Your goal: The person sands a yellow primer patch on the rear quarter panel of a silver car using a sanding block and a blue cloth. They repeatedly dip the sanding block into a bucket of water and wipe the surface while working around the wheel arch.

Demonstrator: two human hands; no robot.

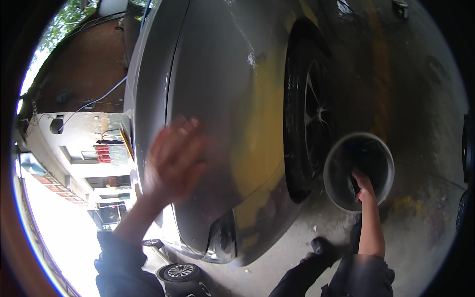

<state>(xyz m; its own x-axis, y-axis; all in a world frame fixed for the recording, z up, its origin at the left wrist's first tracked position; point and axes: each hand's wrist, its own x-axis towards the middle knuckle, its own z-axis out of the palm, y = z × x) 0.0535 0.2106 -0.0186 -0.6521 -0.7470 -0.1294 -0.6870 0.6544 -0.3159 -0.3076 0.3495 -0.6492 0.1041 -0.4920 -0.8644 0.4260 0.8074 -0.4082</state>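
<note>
My left hand (176, 159), blurred by motion, is over the grey car's hood and front fender (211, 92). Its thumb stands apart from the fingers and nothing shows in it; whether it touches the panel cannot be told. A yellowish patch (259, 141) covers the lower fender above the wheel arch and runs toward the headlight (222, 237). On the right, my right hand (363, 185) reaches into a round bucket (330, 185) with a dark interior. A small dark shape lies against its fingers, and its grip is unclear.
The car's front wheel (315, 111) is beside the bucket. My shoe (321, 245) rests on the wet-looking concrete floor (289, 248). Another car (182, 273) stands beyond the front end. A cable (100, 98) hangs from the wall at left. A small container (400, 9) sits far off on the floor.
</note>
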